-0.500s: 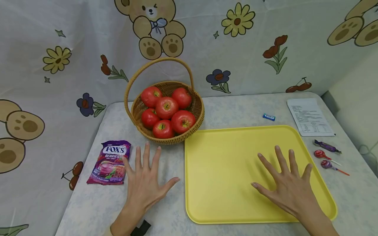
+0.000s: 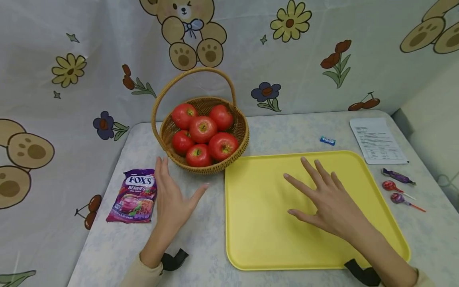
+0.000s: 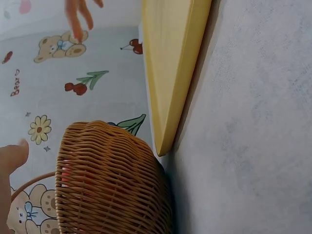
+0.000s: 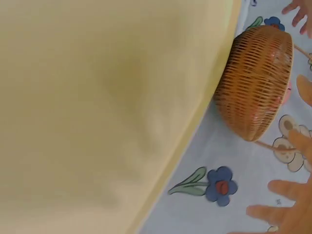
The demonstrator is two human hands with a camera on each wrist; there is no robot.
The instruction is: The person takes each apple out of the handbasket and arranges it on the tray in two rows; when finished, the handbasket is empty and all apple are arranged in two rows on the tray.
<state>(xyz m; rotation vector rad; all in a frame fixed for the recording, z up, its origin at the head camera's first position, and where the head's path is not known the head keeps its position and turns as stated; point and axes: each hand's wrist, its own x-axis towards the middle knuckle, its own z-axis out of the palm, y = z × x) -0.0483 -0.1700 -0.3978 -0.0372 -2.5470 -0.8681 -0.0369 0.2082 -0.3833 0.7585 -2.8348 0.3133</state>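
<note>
Wicker basket (image 2: 210, 170) could spill its red fruit (image 2: 203, 130) if the empty left hand (image 2: 173, 202) bumps it; right hand (image 2: 329, 202) also empty.

Table (image 2: 287, 133), right end: printed sheet (image 2: 378, 140), blue sweet (image 2: 328, 140) left of it. Nearer the camera: purple sweet (image 2: 399, 176), then red lollipop (image 2: 388, 185), purple lollipop (image 2: 397, 198). Cartoon-print cloth (image 2: 244, 24) behind.
</note>
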